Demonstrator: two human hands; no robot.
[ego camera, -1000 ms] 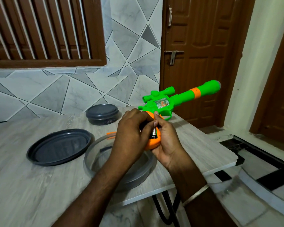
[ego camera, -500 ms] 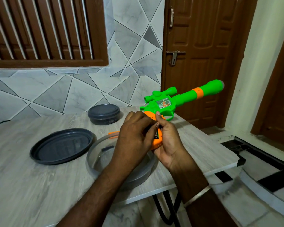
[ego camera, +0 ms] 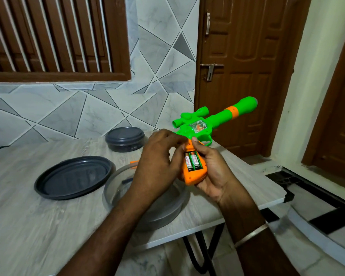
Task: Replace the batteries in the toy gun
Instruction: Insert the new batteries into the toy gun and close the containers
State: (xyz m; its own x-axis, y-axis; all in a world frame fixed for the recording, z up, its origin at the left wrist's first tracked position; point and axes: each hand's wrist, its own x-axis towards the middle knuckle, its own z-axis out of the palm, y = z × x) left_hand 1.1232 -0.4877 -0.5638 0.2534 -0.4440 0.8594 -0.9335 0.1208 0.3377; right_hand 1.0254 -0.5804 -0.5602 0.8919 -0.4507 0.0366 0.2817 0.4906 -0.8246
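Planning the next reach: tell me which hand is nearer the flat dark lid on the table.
Left. The left hand is right of the flat dark lid, on the grip of the toy gun; the right hand holds that grip from the far side.

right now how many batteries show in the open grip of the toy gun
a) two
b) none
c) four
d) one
a: two batteries lie side by side in the uncovered orange grip of the toy gun, which the right hand holds.
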